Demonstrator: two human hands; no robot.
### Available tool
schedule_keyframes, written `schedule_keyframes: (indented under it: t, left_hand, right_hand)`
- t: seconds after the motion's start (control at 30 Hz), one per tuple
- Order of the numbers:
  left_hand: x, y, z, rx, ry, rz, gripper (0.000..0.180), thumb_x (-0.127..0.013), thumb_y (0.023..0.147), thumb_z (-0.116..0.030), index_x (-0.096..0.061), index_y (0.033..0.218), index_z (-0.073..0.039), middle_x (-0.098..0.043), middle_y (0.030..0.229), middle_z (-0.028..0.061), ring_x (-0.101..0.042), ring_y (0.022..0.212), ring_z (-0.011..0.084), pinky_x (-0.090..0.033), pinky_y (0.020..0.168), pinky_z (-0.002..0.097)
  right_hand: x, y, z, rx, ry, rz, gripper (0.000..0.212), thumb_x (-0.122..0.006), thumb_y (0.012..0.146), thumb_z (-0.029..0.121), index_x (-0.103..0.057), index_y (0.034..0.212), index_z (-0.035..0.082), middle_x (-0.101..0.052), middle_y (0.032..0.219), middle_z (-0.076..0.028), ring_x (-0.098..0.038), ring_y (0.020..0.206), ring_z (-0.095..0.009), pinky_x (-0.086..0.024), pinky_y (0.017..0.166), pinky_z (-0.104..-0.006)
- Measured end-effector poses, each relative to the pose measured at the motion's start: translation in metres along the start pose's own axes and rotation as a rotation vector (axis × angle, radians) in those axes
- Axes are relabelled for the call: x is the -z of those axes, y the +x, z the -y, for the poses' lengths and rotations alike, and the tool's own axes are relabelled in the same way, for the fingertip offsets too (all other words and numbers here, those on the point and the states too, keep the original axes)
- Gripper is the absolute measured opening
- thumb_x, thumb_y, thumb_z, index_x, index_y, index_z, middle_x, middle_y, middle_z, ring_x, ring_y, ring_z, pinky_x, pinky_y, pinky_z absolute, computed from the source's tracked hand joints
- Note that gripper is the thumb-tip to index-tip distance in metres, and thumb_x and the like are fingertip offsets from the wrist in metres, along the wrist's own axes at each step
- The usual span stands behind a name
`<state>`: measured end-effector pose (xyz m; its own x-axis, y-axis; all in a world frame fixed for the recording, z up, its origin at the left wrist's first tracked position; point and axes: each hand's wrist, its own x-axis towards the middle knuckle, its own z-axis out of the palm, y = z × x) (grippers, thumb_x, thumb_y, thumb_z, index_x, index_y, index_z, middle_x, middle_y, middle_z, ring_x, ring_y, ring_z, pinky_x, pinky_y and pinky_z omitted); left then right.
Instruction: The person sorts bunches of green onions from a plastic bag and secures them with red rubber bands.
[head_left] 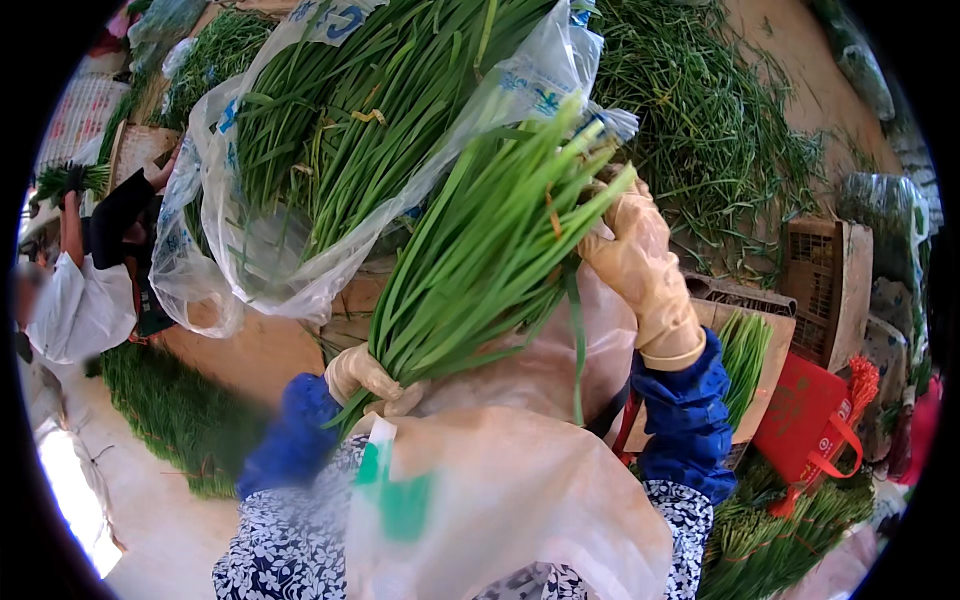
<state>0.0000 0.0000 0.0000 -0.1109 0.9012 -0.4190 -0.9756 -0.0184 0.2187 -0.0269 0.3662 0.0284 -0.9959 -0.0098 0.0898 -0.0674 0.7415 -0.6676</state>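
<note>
A bunch of garlic chives (480,250) lies slantwise across my lap, pale stem ends up at the right and green leaf ends down at the left. My right hand (632,235), in a cream rubber glove, is closed around the bunch near the stem ends; its fingertips are partly hidden. At the leaf ends my left hand (368,382), gloved alike, is wrapped round the bunch. Just beyond stands a clear plastic bag (330,285) with blue print, opened wide and full of more chives (370,130). A thin brownish tie or dry leaf crosses the bunch near its stems.
Loose chives (690,130) are heaped at the far right. Bundled chives (170,420) lie at the left. On my right are a board with a small bunch (740,365), a wooden crate (838,290) and a red bag (800,415). A co-worker's hand (72,180) holds chives at far left.
</note>
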Motion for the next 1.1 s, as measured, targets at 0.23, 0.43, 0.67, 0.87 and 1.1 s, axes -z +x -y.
schedule_keyframes:
  t: [0.23, 0.43, 0.67, 0.87, 1.1]
  left_hand:
    - [-0.011, 0.014, 0.001, -0.004, 0.206, 0.005, 0.081, -0.083, 0.068, -0.017, -0.047, 0.139, 0.001, -0.064, 0.110, 0.0081, -0.058, 0.088, 0.0150, -0.047, 0.069, 0.0287]
    - [-0.023, 0.012, -0.003, 0.005, 0.122, -0.092, 0.064, -0.082, 0.071, -0.013, -0.055, 0.126, 0.004, -0.065, 0.084, 0.0123, -0.058, 0.066, 0.0203, -0.046, 0.058, 0.0339]
    - [-0.005, 0.007, -0.002, 0.063, 0.114, -0.054, 0.073, -0.080, 0.068, -0.009, -0.051, 0.134, 0.003, -0.066, 0.099, 0.0158, -0.058, 0.070, 0.0194, -0.047, 0.059, 0.0319]
    - [-0.021, 0.007, -0.006, 0.077, 0.225, -0.082, 0.062, -0.077, 0.073, -0.006, -0.052, 0.129, 0.002, -0.063, 0.088, 0.0112, -0.055, 0.073, 0.0174, -0.045, 0.064, 0.0319]
    - [0.005, -0.002, -0.002, 0.094, 0.262, 0.038, 0.057, -0.075, 0.070, 0.000, -0.059, 0.124, 0.000, -0.065, 0.103, 0.0106, -0.059, 0.085, 0.0176, -0.049, 0.071, 0.0296]
  right_hand:
    - [-0.033, -0.006, -0.054, -0.147, 0.366, -0.304, 0.014, -0.068, 0.082, 0.011, -0.070, 0.095, 0.006, -0.068, 0.091, -0.014, -0.063, 0.081, -0.034, -0.051, 0.071, -0.0416]
    - [0.065, -0.007, -0.112, -0.704, -0.610, -0.106, 0.027, -0.071, 0.086, 0.024, -0.068, 0.109, 0.009, -0.069, 0.093, -0.014, -0.067, 0.081, -0.029, -0.052, 0.070, -0.0438]
    - [0.042, -0.008, -0.025, -0.439, 1.115, -0.014, 0.033, -0.069, 0.088, 0.017, -0.064, 0.114, -0.002, -0.068, 0.105, -0.010, -0.063, 0.095, -0.017, -0.049, 0.088, -0.0309]
    - [0.056, -0.009, -0.047, -0.338, 0.736, -0.191, 0.010, -0.067, 0.087, 0.006, -0.066, 0.095, -0.001, -0.069, 0.086, -0.006, -0.062, 0.071, -0.012, -0.050, 0.066, -0.0237]
    - [0.048, -0.041, -0.034, -0.313, 0.463, -0.606, 0.008, -0.070, 0.087, 0.005, -0.067, 0.095, 0.003, -0.067, 0.079, -0.004, -0.057, 0.063, -0.008, -0.045, 0.056, -0.0207]
